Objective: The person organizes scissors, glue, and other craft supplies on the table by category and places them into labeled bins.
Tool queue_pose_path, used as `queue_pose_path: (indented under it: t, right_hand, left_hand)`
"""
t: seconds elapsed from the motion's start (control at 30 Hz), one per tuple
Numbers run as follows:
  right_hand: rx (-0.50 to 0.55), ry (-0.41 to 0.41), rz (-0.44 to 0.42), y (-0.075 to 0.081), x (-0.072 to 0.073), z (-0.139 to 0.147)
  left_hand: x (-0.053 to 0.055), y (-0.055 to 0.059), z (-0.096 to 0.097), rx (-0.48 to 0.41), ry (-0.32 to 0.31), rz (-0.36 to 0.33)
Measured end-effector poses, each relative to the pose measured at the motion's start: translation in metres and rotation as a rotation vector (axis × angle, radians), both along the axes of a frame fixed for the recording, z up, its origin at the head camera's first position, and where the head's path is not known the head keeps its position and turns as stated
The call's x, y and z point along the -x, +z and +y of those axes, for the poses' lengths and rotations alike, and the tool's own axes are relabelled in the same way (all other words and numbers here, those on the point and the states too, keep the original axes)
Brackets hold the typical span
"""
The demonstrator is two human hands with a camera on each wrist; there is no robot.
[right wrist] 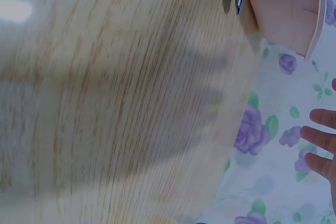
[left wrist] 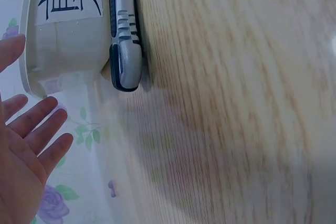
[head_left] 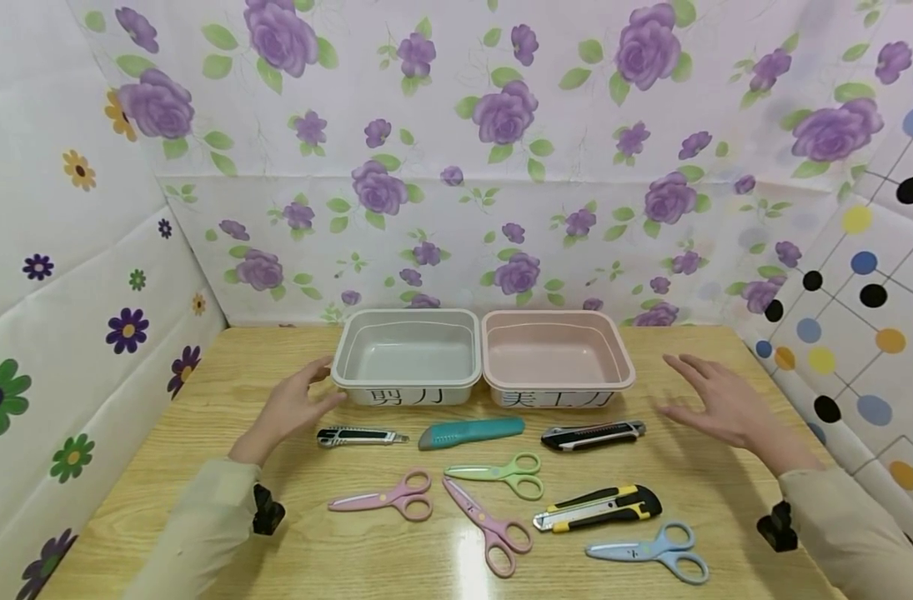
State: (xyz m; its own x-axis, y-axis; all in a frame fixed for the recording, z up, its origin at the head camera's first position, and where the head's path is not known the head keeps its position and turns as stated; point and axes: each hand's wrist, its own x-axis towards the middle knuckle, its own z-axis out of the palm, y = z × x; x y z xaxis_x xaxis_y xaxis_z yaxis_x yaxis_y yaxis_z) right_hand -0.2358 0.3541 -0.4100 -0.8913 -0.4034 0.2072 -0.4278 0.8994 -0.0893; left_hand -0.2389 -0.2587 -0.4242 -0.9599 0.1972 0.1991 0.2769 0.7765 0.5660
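Left hand (head_left: 294, 408) and right hand (head_left: 719, 406) flank the bins (head_left: 407, 385), grip loose and empty (labels (head_left: 405, 397) face front, readability I guess).

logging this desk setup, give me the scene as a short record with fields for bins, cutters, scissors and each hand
bins: gray bin and pink bin, side by side, both labelled
cutters: left black cutter, teal cutter, right black cutter, yellow cutter
scissors: left pink scissors, right pink scissors, green scissors, blue scissors
left hand: beside gray bin, holding nothing; contact unclear
right hand: apart from pink bin, holding nothing
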Motion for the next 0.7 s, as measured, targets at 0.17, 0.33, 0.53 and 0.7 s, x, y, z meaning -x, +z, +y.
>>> queue_pose_path:
  t: [0.17, 0.33, 0.53, 0.7]
  right_hand:
    - [0.039, -0.013, -0.032, -0.001, -0.003, -0.006]
    - [0.078, -0.017, -0.059, -0.001, -0.006, -0.012]
    - [0.145, 0.022, -0.065, -0.002, -0.009, -0.02]
    - [0.213, 0.048, -0.046, 0.002, -0.013, -0.032]
  left_hand:
    - [0.002, -0.001, 0.004, -0.017, 0.014, -0.015]
    - [0.003, -0.001, 0.006, -0.026, 0.021, -0.01]
    - [0.004, 0.0, 0.006, -0.013, 0.03, 0.004]
    - [0.002, 0.002, 0.007, -0.01, 0.031, 0.002]
